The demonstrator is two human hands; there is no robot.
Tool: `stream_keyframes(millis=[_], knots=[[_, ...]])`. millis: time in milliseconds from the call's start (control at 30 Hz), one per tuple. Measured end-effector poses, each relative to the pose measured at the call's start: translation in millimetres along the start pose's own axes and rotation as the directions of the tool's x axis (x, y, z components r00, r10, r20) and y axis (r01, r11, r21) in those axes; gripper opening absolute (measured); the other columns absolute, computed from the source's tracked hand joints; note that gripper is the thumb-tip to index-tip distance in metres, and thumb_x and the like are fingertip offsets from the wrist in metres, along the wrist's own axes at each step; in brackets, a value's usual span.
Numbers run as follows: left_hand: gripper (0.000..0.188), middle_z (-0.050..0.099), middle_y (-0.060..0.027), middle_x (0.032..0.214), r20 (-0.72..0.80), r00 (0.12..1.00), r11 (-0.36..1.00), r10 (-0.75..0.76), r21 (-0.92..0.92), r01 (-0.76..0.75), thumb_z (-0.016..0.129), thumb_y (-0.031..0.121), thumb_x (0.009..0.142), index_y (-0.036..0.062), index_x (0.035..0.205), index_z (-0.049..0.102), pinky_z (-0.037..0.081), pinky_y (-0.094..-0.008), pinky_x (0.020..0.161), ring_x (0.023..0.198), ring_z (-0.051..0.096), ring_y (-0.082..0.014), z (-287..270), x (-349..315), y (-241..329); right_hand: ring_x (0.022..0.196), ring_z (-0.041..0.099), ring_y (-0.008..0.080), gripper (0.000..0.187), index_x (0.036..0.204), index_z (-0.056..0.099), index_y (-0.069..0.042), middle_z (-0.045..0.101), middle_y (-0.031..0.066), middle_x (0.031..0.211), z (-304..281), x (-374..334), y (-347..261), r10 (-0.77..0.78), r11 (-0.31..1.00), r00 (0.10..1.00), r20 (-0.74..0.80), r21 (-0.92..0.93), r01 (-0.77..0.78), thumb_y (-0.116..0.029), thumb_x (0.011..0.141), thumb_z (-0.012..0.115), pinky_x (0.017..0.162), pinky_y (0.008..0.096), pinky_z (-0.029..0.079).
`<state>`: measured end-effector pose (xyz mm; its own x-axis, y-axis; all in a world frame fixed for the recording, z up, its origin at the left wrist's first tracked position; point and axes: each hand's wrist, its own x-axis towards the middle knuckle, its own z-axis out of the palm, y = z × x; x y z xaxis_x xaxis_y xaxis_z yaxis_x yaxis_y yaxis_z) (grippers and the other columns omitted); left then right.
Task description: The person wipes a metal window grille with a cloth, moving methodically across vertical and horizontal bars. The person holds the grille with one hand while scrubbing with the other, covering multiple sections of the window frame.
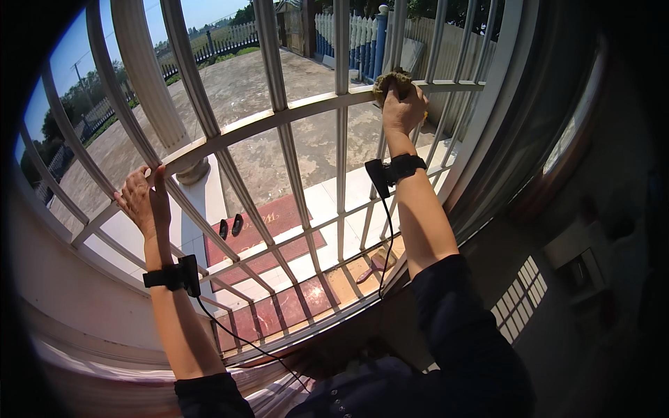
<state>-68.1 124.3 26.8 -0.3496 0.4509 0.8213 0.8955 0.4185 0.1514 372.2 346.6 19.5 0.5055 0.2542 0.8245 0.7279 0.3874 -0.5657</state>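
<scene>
A metal window grille (pixel 306 111) of upright bars and crossbars spans the view in front of me. At its left side, my left hand (pixel 145 202) is closed around the grille where an upright meets the curved crossbar. My right hand (pixel 404 110), higher and to the right, grips a crumpled brownish-green rag (pixel 394 78). The rag is pressed against an upright bar just at the crossbar. Part of the rag is hidden behind my fingers. Each wrist wears a black strap with a small box and a cable.
A brush with a reddish handle (pixel 371 270) lies on the sill below. Beyond the bars are a red doormat (pixel 268 223), a pair of dark shoes (pixel 231 226), a pale column (pixel 146 76) and a white-and-blue fence (pixel 348 38). The window frame (pixel 481 132) runs down the right.
</scene>
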Motion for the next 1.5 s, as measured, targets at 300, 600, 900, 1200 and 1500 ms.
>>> stream_keyframes(millis=[300,600,900,1200,1500], knots=[[0.075,0.055,-0.0086,0.125,-0.036,0.999,0.999,0.022,0.028,-0.021,0.022,0.071,0.092,0.012,0.117,0.06,0.006,-0.0552,0.115,0.129,0.041,-0.0282,8,-2,0,0.096,0.051,0.0318,0.022,0.088,0.071,-0.003,0.062,0.0138,0.099,-4,-7,-42,-0.236,0.966,0.972,0.007,0.11,0.233,-0.023,0.077,0.071,0.088,0.0445,0.046],[0.067,0.055,-0.0074,0.124,0.028,1.0,0.999,0.005,0.054,-0.007,0.027,0.068,0.093,0.0133,0.119,0.057,0.01,-0.0522,0.116,0.128,0.043,-0.0255,-8,-4,7,0.107,0.05,0.0344,0.041,0.11,0.061,-0.002,0.054,0.017,0.115,-10,93,-66,0.063,0.896,0.997,-0.053,0.442,-0.033,-0.031,0.083,0.069,0.094,0.0431,0.044],[0.066,0.056,-0.0086,0.12,0.019,1.0,0.998,0.012,0.062,-0.014,0.027,0.067,0.093,0.0135,0.116,0.057,0.01,-0.0534,0.115,0.125,0.044,-0.027,-5,-4,6,0.095,0.065,0.0385,0.059,0.097,0.067,-0.003,0.067,0.0238,0.099,52,184,-99,0.084,0.989,0.991,0.101,-0.127,-0.07,-0.058,0.088,0.05,0.082,0.0473,0.053],[0.072,0.055,-0.0096,0.124,-0.034,0.999,0.999,0.023,0.033,-0.022,0.024,0.071,0.091,0.013,0.119,0.058,0.008,-0.0539,0.115,0.128,0.042,-0.0286,2,-3,2,0.099,0.061,0.0377,0.038,0.095,0.066,0.0,0.067,0.0191,0.101,16,61,-29,0.026,0.972,0.971,0.237,-0.234,0.031,-0.037,0.087,0.063,0.087,0.0453,0.049],[0.066,0.056,-0.01,0.121,-0.061,0.996,0.996,0.062,0.068,-0.058,0.029,0.066,0.093,0.0118,0.117,0.059,0.01,-0.057,0.114,0.125,0.044,-0.0284,5,-3,3,0.097,0.057,0.0344,0.018,0.093,0.065,-0.004,0.065,0.0115,0.094,2,-13,-49,-0.44,0.897,0.889,0.128,0.11,0.429,-0.014,0.077,0.065,0.087,0.043,0.047]])
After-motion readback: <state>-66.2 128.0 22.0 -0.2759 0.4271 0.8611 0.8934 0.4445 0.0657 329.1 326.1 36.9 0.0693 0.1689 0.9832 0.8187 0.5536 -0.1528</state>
